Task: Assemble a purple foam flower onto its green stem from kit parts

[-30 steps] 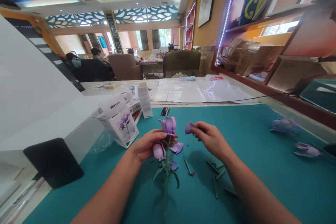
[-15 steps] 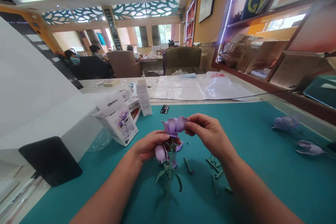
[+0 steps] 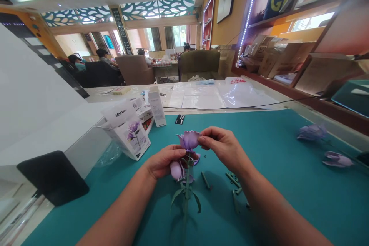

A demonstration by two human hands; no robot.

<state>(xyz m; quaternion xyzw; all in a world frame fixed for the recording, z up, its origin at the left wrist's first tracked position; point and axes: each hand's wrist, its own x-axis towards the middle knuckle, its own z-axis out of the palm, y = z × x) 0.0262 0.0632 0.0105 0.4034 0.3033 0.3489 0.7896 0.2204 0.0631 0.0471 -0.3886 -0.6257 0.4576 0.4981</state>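
A toy flower (image 3: 187, 184) with lilac petals and a green stem stands upright between my hands. Closed just under the bloom, my left hand (image 3: 167, 159) grips the flower at its base. My right hand (image 3: 220, 144) pinches a lilac petal (image 3: 193, 138) at the right side of the bloom, and the petal now lies close against the others. Below my left fingers hangs a smaller lilac bud (image 3: 177, 170). More purple pieces show behind the stem, partly covered. Several green stem pieces (image 3: 233, 180) lie near my right wrist, with another green tube (image 3: 205, 180) closer to the flower.
At the left stand a printed white box (image 3: 127, 130) and a narrow white box (image 3: 157, 107); a black tablet-like panel (image 3: 54, 177) leans nearby. Two more lilac blooms, including one flower (image 3: 311, 132), lie at the right of the green mat (image 3: 288, 153). People sit in the background.
My right hand has moved slightly left, bringing the petal inward from sticking out to close against the bloom. My left hand keeps its hold. The view has shifted slightly.
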